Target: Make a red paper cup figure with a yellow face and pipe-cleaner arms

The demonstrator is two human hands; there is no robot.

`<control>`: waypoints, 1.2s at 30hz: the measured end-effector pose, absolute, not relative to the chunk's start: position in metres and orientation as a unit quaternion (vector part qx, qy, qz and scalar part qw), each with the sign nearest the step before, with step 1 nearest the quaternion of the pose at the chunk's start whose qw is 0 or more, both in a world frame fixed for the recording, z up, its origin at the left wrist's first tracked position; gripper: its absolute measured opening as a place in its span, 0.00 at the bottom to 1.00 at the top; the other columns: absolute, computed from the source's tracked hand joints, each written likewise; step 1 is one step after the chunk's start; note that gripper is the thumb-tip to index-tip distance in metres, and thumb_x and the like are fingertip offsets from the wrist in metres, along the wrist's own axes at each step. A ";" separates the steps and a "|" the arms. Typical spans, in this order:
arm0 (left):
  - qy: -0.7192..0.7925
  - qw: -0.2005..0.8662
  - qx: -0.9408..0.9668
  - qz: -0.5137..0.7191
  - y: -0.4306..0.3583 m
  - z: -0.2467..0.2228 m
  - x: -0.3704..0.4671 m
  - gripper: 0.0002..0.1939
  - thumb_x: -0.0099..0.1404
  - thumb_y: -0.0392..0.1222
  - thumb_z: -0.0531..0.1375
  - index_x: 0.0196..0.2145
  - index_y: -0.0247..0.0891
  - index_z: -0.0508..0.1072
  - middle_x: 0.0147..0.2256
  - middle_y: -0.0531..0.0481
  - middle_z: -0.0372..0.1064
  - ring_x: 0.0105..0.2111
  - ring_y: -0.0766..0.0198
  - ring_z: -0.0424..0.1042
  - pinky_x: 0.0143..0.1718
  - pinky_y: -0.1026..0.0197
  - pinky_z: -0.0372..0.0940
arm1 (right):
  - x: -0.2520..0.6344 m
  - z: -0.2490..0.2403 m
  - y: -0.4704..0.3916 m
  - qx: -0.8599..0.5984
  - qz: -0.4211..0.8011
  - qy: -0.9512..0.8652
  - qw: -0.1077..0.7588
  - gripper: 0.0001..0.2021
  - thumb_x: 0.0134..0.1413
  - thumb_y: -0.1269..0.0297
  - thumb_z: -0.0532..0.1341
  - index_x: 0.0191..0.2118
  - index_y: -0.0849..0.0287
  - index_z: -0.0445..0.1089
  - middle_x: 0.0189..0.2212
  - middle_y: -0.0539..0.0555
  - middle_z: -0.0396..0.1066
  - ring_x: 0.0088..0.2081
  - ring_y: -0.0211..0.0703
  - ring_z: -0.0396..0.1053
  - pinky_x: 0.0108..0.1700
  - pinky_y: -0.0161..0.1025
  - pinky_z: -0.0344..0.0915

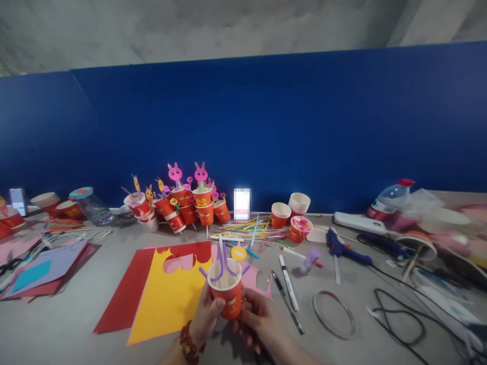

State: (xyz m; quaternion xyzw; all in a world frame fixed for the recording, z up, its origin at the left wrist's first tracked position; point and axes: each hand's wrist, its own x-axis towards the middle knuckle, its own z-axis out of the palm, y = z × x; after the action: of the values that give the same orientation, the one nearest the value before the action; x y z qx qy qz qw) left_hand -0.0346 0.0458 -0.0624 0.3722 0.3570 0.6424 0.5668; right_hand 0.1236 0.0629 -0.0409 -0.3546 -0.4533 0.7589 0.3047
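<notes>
A red paper cup (229, 299) stands upright between my two hands, close in front of me. My left hand (208, 310) wraps round its left side, the thumb lying on the front. Fingers of my right hand (254, 317) are bent against the cup's lower right side and base; whether they pinch anything small there is hidden. Purple drinking straws (221, 261) rise out of the cup and others poke through its sides like arms. Just behind the rim shows a yellow paper cutout (239, 252). Beneath and left lies a yellow paper sheet (167, 304) over a red sheet (125, 294).
Finished-looking cups with pink rabbit faces (201, 174) stand at the back left. Loose straws (243, 230) lie mid-back. To the right are a black pen (288, 302), a white marker (288, 282), a tape ring (334, 314), a glue gun (344, 248) and tangled cables (399, 314).
</notes>
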 end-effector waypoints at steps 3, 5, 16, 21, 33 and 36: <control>0.348 0.541 0.321 0.695 0.056 -0.052 -0.045 0.35 0.50 0.61 0.70 0.52 0.41 0.72 0.33 0.43 0.79 0.41 0.45 0.78 0.40 0.49 0.74 | 0.130 -0.043 0.075 -0.368 0.715 -0.488 0.340 0.19 0.49 0.48 0.68 0.36 0.58 0.68 0.18 0.45 0.69 0.11 0.28 0.53 0.12 0.26 0.47; 0.350 0.525 0.279 0.724 0.064 -0.044 -0.052 0.34 0.52 0.59 0.69 0.53 0.42 0.72 0.33 0.45 0.79 0.40 0.49 0.79 0.40 0.53 0.74 | 0.136 -0.043 0.086 -0.385 0.638 -0.553 0.373 0.14 0.52 0.51 0.65 0.34 0.58 0.69 0.19 0.46 0.68 0.14 0.31 0.57 0.15 0.28 0.51; 0.482 0.514 0.351 0.616 0.056 -0.029 -0.092 0.28 0.53 0.43 0.73 0.52 0.40 0.73 0.54 0.41 0.74 0.56 0.46 0.70 0.58 0.48 0.64 | 0.157 -0.026 0.142 -0.469 0.257 -0.786 0.310 0.09 0.59 0.62 0.59 0.43 0.56 0.72 0.40 0.56 0.77 0.43 0.52 0.73 0.46 0.46 0.68; 0.503 0.493 0.402 0.586 0.067 -0.037 -0.106 0.33 0.52 0.41 0.74 0.54 0.39 0.71 0.55 0.39 0.72 0.58 0.43 0.68 0.61 0.44 0.61 | 0.127 -0.020 0.160 -0.492 0.139 -0.822 0.251 0.13 0.56 0.64 0.65 0.47 0.57 0.69 0.47 0.61 0.74 0.51 0.58 0.69 0.54 0.49 0.62; 0.490 0.477 0.497 0.535 0.073 -0.047 -0.109 0.40 0.57 0.46 0.69 0.64 0.45 0.59 0.59 0.40 0.67 0.58 0.45 0.68 0.61 0.42 0.61 | 0.099 -0.032 0.170 -0.543 -0.010 -0.828 0.140 0.23 0.57 0.49 0.65 0.49 0.63 0.68 0.40 0.64 0.75 0.42 0.61 0.72 0.50 0.54 0.59; 0.490 0.462 0.509 0.536 0.073 -0.052 -0.113 0.46 0.55 0.43 0.70 0.66 0.45 0.55 0.63 0.39 0.61 0.62 0.44 0.62 0.64 0.42 0.56 | 0.098 -0.034 0.169 -0.542 -0.014 -0.830 0.132 0.20 0.58 0.50 0.64 0.48 0.61 0.68 0.40 0.62 0.75 0.42 0.60 0.72 0.52 0.56 0.58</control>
State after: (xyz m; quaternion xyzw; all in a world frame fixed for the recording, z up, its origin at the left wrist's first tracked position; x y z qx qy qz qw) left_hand -0.1132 0.0732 -0.0517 0.5093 0.4895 0.5360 0.4623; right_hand 0.0979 0.1693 -0.0335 -0.5418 -0.8300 -0.0140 0.1318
